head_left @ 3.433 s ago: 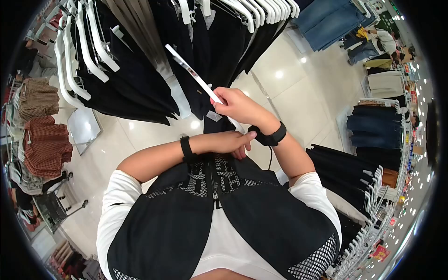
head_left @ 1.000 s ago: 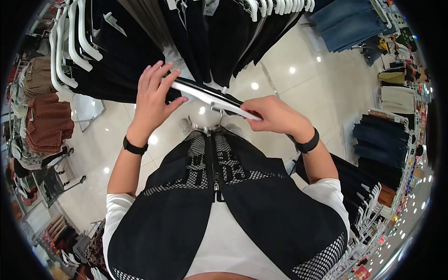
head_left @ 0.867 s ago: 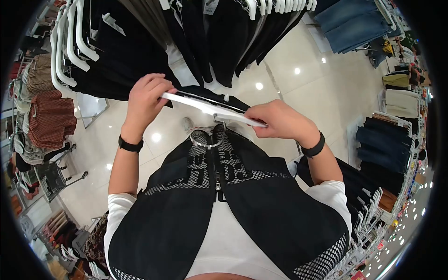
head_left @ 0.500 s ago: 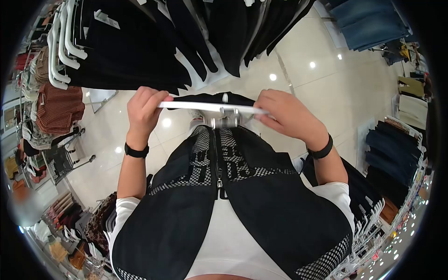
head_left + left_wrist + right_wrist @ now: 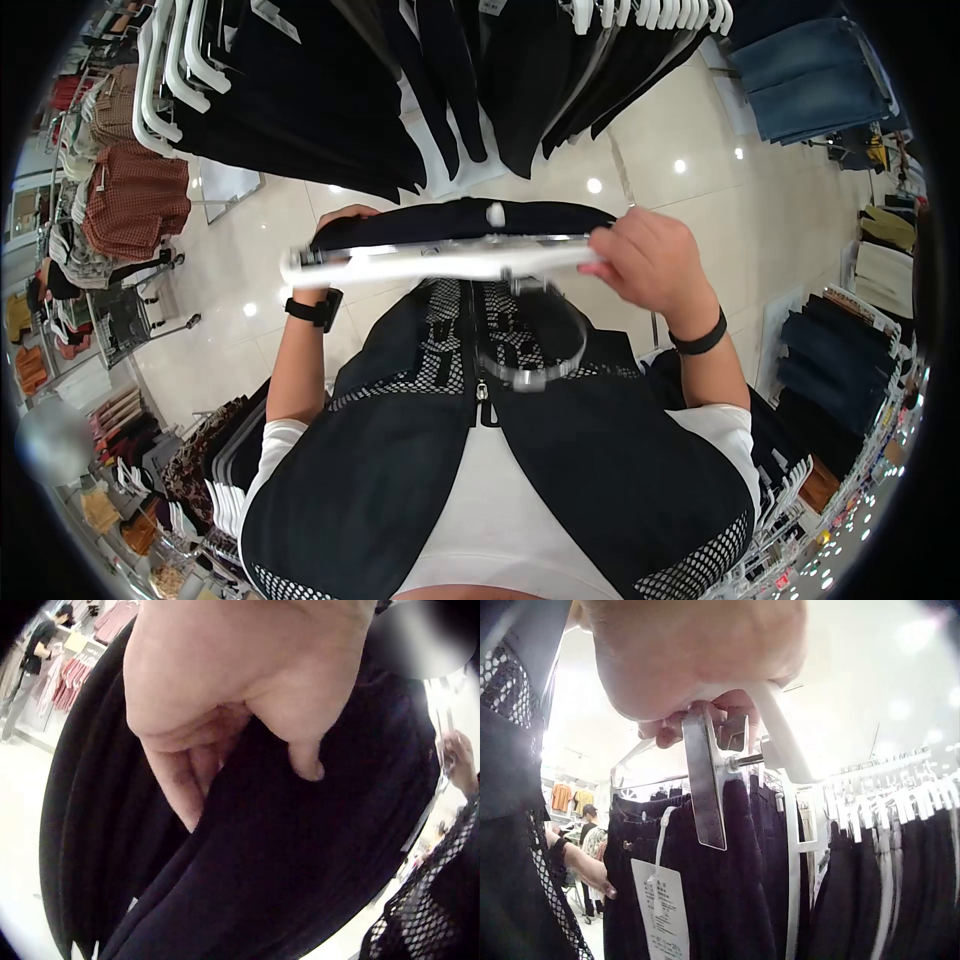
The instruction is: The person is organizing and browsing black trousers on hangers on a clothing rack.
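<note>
A white clip hanger (image 5: 430,268) is held level in front of the vest, its metal hook (image 5: 540,375) blurred and pointing at the wearer. Dark trousers (image 5: 420,220) hang from it; a metal clip (image 5: 705,780) grips their waistband, and a white paper tag (image 5: 660,911) dangles there. My right hand (image 5: 650,255) grips the hanger's right end. At the left, my left hand (image 5: 345,213) is partly hidden behind the hanger and trousers. The left wrist view shows that hand (image 5: 247,682) holding the trousers' side, thumb in front and fingers behind the cloth.
Ahead is a rack of black trousers (image 5: 300,110) on white hangers (image 5: 660,15). Jeans (image 5: 815,80) hang at upper right, checked shirts (image 5: 135,200) at left. A trolley (image 5: 125,315) stands on the tiled floor at left. More hanging clothes (image 5: 835,345) are at right.
Earlier the hanger slanted, in my right hand alone. My left hand then came from beside the right wrist to the hanger's left end, and has now shifted down onto the trousers' side.
</note>
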A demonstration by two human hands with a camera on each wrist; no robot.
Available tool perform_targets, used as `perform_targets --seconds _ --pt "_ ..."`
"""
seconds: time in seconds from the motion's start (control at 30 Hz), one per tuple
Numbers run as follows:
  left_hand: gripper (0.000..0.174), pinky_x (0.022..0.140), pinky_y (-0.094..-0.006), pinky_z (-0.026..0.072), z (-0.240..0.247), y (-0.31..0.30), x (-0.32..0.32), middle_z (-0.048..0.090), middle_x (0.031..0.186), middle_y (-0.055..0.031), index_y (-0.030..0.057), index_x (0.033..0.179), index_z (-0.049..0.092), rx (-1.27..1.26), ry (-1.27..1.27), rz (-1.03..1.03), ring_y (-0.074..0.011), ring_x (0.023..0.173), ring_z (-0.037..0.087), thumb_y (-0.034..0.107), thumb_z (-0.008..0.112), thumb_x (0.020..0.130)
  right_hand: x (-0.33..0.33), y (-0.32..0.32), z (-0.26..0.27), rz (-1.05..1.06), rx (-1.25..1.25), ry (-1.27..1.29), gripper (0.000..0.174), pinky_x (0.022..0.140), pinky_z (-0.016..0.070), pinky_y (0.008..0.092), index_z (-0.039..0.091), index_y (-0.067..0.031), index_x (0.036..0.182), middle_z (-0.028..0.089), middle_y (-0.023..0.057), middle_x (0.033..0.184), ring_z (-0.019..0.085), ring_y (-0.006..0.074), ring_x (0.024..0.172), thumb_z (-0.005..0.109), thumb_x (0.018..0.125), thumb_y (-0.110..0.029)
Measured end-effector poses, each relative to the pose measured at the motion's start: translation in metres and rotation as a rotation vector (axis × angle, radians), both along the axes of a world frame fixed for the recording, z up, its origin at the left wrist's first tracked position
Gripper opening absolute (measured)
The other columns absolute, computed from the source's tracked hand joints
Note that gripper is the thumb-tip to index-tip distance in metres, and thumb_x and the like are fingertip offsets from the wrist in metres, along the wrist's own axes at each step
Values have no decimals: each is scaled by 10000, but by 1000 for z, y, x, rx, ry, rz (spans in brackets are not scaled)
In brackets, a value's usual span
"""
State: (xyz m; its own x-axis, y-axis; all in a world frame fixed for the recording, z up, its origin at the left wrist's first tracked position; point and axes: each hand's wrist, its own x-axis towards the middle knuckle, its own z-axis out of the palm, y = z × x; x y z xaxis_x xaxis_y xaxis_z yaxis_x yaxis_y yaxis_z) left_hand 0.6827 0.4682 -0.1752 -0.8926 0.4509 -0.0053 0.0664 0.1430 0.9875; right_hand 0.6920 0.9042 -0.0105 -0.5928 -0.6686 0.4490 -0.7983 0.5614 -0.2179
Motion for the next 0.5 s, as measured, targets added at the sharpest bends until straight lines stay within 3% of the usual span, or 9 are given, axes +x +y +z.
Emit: perform_targets --seconds 0.07,0.13,0.17,0.27,0.33,0.4,0.47,0.5 --pt "261 841 -273 554 2 -1 -11 685 1087 -108 -39 1151 654 59 -294 103 -147 943 674 61 577 924 11 -6 5 60 -26 -17 279 483 414 311 605 -100 822 460 11 666 520 182 581 780 773 -312" --pt "323 868 -280 560 45 20 -18 683 1076 -106 -18 1246 608 52 -154 193 -158 956 676 93 580 943 20 -17 8 112 -19 -73 307 482 417 303 595 -103 778 465 5 664 520 177 573 809 737 -319" --pt "384 910 -283 556 53 24 -23 671 1107 -102 3 1329 546 223 -253 260 -156 994 665 104 577 959 27 -23 8 118 -19 -111 313 484 419 302 593 -103 768 464 6 662 523 179 573 812 734 -325" --pt "402 940 -288 546 59 19 -36 659 1157 -103 14 1365 518 169 -44 229 -158 1035 652 96 553 973 29 -40 5 26 -15 -127 323 483 414 305 598 -111 747 469 7 647 526 185 569 821 725 -344" --pt "430 945 -289 542 51 7 -37 639 1205 -100 16 1393 490 527 -397 222 -163 1074 640 101 554 976 24 -41 6 -109 -5 -62 323 481 410 307 607 -113 755 487 11 646 528 188 568 829 720 -345" --pt "550 1015 -327 499 18 -12 -58 586 1327 -101 17 1459 413 304 -509 67 -196 1190 595 181 606 971 14 -33 11 -270 -151 -23 296 494 424 316 644 -92 796 567 33 689 557 206 592 851 721 -290" --pt "672 1091 -362 430 3 -14 -58 539 1401 -101 9 1471 396 515 -468 236 -210 1275 533 253 693 920 -1 -30 29 -381 -183 52 270 501 431 321 658 -68 821 591 49 708 566 218 595 848 736 -240" --pt "754 1126 -371 377 11 -19 -62 533 1417 -113 6 1461 424 460 -501 119 -214 1306 500 310 767 862 -6 -30 36 -426 -122 143 259 502 432 323 660 -58 828 593 55 710 565 223 592 843 745 -222"
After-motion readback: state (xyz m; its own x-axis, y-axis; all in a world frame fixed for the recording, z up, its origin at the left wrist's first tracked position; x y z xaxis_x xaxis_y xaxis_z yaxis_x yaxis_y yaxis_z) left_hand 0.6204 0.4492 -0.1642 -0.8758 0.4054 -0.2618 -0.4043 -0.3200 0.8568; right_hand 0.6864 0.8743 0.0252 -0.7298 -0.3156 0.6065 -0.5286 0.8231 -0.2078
